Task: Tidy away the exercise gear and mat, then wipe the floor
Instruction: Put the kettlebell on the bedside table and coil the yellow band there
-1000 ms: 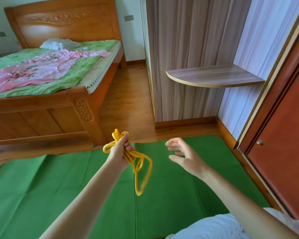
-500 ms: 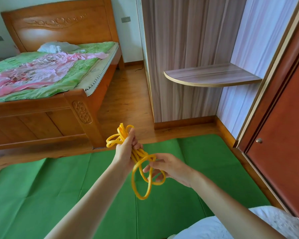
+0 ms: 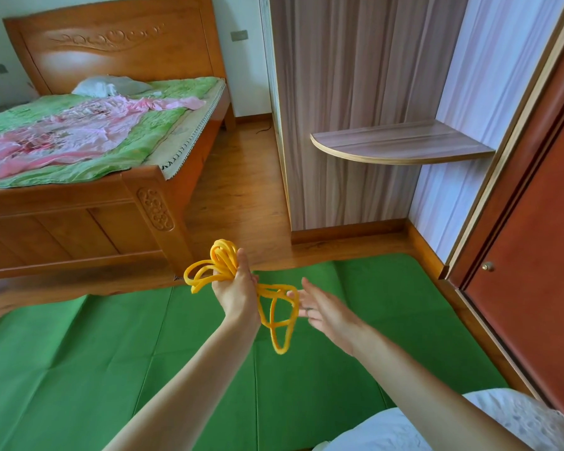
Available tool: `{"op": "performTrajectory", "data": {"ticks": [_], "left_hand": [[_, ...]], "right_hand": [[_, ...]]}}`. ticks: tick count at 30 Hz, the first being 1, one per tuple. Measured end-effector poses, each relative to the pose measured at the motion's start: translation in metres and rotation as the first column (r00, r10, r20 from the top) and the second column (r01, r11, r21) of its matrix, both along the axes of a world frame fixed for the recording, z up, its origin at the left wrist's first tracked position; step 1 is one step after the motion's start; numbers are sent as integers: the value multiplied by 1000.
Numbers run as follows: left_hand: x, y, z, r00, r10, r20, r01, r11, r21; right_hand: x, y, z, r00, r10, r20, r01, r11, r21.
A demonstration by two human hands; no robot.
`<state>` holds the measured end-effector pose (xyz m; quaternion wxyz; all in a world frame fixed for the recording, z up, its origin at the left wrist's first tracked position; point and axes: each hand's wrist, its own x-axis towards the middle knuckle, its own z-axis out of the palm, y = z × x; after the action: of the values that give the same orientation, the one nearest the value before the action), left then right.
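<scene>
The left hand (image 3: 238, 289) is clenching a bundle of yellow rope (image 3: 223, 265), loops hanging beside the right hand (image 3: 326, 309), whose grip is released, fingers straight. Below, the green mat (image 3: 111, 353) is lying flat, edges nearing the bed (image 3: 88, 216) and door (image 3: 534, 255).

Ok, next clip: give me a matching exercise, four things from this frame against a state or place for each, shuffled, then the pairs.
Things:
1. yellow rope
2. green mat
3. right hand
4. corner shelf

States or places:
A. spread flat on the floor
B. fingers straight, beside the hanging loops
C. bunched in the left hand
D. fixed to the wardrobe side, bare

Pairs: 1-C, 2-A, 3-B, 4-D
</scene>
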<state>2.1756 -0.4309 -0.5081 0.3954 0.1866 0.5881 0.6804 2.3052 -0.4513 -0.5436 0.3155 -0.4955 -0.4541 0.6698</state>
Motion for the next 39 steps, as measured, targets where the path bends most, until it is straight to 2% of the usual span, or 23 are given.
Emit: {"op": "performTrajectory", "data": {"ticks": [4,7,9,11,14,17,18,20,22,25,26,31,33,36,39], "left_hand": [[4,-4,1,998,59,-19,-59,998,-4],[7,-6,5,994,111,-12,-112,994,-4],[7,-7,6,991,134,20,-134,991,-12],[6,-7,6,987,143,75,-142,990,-16],[-2,-5,-1,996,90,20,-90,996,11],[-18,-3,-12,970,-159,-184,174,983,64],[-21,-4,-15,919,-283,-276,307,951,48],[-23,-10,-19,754,-521,-401,555,831,-37],[-19,-18,-21,633,-699,-332,725,686,-61],[-15,-23,-19,567,-824,-1,824,566,19],[-16,-22,-19,535,-843,59,844,536,7],[-20,-22,-27,282,-958,44,955,276,-104],[-21,-24,-26,225,-973,53,971,219,-96],[-17,-29,-25,211,-977,38,966,203,-161],[-12,-34,-24,311,-939,144,938,280,-204]], "right_hand": [[-2,-7,6,996,70,56,-73,996,57],[-6,-15,5,949,216,227,-231,972,39],[-12,-21,2,933,220,283,-242,969,44],[-15,-23,-3,958,165,233,-180,983,45],[-8,-19,0,999,39,-31,-41,998,-48],[6,-11,18,938,-103,-330,53,986,-159],[8,-10,26,909,-125,-396,56,982,-182],[10,-7,41,876,-118,-468,27,980,-197],[8,-3,51,862,-111,-494,4,977,-212],[6,3,58,834,-163,-527,24,965,-260],[6,4,59,829,-185,-529,43,962,-269],[9,7,55,879,-232,-417,140,961,-239],[7,6,54,931,-195,-308,151,975,-162],[1,4,51,991,-109,-75,109,994,-4],[-2,4,52,995,-37,89,25,990,139]]}}
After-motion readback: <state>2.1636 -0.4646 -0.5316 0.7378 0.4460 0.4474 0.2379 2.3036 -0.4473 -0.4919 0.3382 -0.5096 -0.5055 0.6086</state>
